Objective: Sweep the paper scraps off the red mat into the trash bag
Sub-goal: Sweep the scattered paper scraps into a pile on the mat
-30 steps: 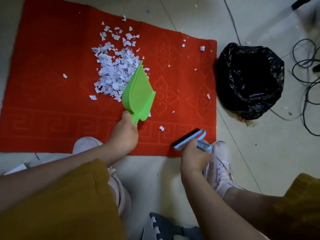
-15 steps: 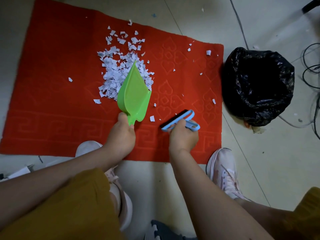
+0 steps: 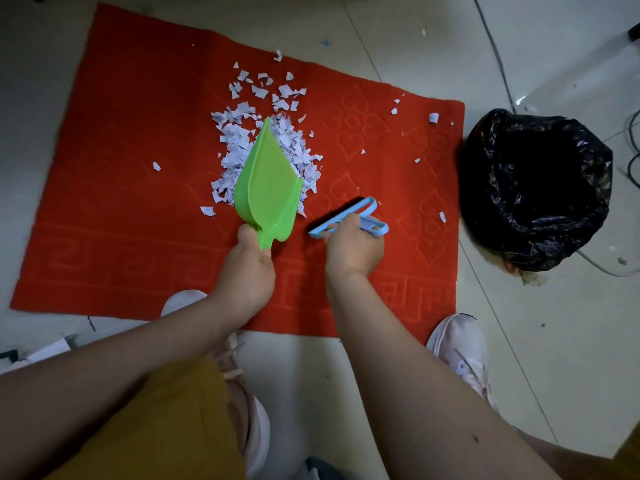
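The left hand (image 3: 244, 275) is gripping one green dustpan (image 3: 266, 188) by its handle, tilted over the single pile of paper scraps (image 3: 242, 140) lying just beyond it on the one red mat (image 3: 131, 140). The right hand (image 3: 353, 249) is clutching one blue brush (image 3: 349, 216) beside the dustpan. One black trash bag (image 3: 535, 188) is sitting open, well right of the right hand.

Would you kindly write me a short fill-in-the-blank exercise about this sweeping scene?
1. The left hand holds the handle of a ____ plastic dustpan.
2. The right hand holds a light blue hand brush with ____ bristles.
3. The pile of white paper scraps lies on the ____ mat.
4. The black plastic trash bag stands on the floor to the mat's ____.

Missing words: green; black; red; right
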Motion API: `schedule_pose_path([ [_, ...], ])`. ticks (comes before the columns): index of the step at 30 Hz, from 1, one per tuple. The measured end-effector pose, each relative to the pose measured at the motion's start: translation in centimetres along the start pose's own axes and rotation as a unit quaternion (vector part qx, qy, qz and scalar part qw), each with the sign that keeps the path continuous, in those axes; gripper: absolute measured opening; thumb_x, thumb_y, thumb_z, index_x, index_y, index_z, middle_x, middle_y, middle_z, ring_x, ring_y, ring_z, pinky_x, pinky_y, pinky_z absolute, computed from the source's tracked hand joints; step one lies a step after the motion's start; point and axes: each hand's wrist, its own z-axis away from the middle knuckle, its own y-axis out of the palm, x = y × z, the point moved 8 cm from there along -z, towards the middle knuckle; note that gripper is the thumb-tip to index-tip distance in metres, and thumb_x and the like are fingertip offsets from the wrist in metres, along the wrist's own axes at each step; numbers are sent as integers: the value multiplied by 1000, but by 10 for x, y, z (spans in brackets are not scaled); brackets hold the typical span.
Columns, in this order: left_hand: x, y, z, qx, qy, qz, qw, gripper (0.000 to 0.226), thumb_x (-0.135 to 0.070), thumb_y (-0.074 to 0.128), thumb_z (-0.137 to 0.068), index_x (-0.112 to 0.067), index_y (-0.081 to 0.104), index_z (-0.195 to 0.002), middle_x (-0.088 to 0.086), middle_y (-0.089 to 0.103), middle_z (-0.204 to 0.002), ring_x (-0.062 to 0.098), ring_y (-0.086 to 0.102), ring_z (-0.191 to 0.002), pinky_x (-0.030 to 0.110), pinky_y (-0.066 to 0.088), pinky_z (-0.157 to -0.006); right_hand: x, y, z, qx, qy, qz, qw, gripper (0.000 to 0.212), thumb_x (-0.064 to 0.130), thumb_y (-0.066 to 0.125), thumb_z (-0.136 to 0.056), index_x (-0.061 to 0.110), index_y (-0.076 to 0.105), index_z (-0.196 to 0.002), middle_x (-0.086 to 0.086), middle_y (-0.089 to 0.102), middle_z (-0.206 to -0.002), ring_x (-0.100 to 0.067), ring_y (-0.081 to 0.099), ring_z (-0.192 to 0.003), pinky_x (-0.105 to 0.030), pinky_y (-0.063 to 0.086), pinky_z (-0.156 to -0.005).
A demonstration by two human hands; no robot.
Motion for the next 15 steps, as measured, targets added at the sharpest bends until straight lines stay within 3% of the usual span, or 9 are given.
schedule_pose_path([
  [3,1,-3,-3,-5,-2,7,1000,17,-8,40,-95,-1,35,-110,26,63,-92,44,61,-83,50,50,-74,-1,-22,-5,-41,-7,21,999,44,39,37,-60,13,67,-78,-5,71,-72,-25,68,-72,-43,55,-74],
  [6,1,-6,-3,-10,-5,9,1000,17,-8,39,-96,-1,36,-111,26,63,-91,43,61,-83,49,49,-74,4,-42,-6,-61,-10,56,996,30,29,44,-76,10,66,-85,-1,68,-73,-24,62,-74,-33,49,-74],
  [9,0,-7,-5,-13,-10,9,1000,17,-8,39,-96,-1,37,-111,26,63,-92,43,61,-85,48,49,-74,16,-28,-5,-38,-9,101,994,24,21,43,-86,8,63,-89,6,56,-54,-23,56,-69,-28,40,-72],
  [13,-2,-9,-10,-25,-8,19,999,16,-6,39,-95,0,37,-109,27,63,-93,44,61,-84,49,49,-74,33,12,1,15,-30,104,994,34,29,39,-75,11,66,-84,-1,66,-56,-24,66,-74,-35,52,-76],
  [15,-4,-10,-15,-32,-6,23,999,17,-5,40,-95,0,37,-111,28,63,-93,44,61,-84,50,49,-75,35,24,-2,27,-35,89,995,44,35,34,-65,11,66,-81,-5,70,-68,-27,67,-77,-40,53,-78],
])
